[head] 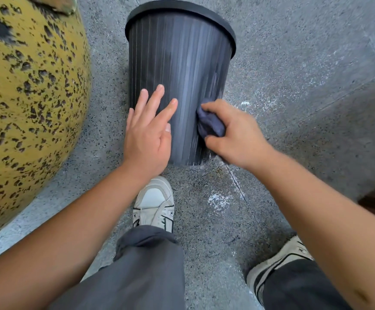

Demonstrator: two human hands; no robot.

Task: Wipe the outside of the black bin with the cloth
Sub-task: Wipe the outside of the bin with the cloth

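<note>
Nearest, the right hand [233, 133] gripped the bunched cloth [210, 124] against the bin [179, 70] wall's right side by its base, the flat-fingered left hand [148, 130] steadied it, and the bin lay on the floor [294, 63], rim farthest.

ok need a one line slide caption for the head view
Left hand steadies the upturned black bin on the floor while the right hand wipes its side with a cloth.
</note>
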